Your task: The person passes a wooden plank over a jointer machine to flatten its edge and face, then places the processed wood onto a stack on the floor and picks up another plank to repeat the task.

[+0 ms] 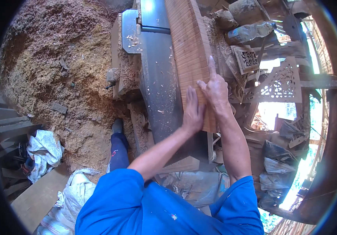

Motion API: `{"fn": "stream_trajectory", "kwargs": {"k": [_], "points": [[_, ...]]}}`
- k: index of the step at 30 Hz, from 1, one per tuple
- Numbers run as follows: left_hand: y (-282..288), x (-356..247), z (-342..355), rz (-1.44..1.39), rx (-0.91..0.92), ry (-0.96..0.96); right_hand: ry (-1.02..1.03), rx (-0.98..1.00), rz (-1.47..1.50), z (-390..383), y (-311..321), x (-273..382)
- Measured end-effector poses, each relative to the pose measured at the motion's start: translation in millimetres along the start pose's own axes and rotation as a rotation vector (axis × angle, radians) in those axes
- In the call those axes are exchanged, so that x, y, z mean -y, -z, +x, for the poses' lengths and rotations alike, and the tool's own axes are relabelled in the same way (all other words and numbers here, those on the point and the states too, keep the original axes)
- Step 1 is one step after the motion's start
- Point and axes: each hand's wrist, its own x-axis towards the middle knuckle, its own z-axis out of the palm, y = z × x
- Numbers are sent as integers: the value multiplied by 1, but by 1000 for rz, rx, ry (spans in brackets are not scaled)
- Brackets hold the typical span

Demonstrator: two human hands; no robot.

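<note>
A long reddish-brown wooden board [190, 51] lies lengthwise along the grey metal bed of a jointer planer [158, 82]. Against the board's near part rests my left hand [194, 113], fingers extended and pressed flat, slightly blurred. My right hand [216, 89] is at the board's right edge: the index finger stretches forward along it, the thumb sits on the face, and the remaining fingers are mostly hidden. A dark cutter slot [156, 29] crosses the metal bed left of the board, farther ahead. Wood chips are scattered over the bed.
Shavings [58, 58] are heaped on the left. To the right lie a plastic bottle [250, 32], a carved openwork panel [280, 84] and wood scraps. White sacks [45, 152] and a flat board [39, 197] are at lower left. My shoe [117, 126] stands beside the machine.
</note>
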Motion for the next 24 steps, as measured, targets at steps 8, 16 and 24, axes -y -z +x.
{"fn": "stream_trajectory", "kwargs": {"k": [8,16,24], "points": [[-12,-28,-22,-41,-43,42,10,-18,-30,17,0,10],[-7,-20,17,-16,-85,34,17,-32,-36,54,2,20],[-2,-7,60,22,-152,7,7,-9,-69,100,5,35]]}}
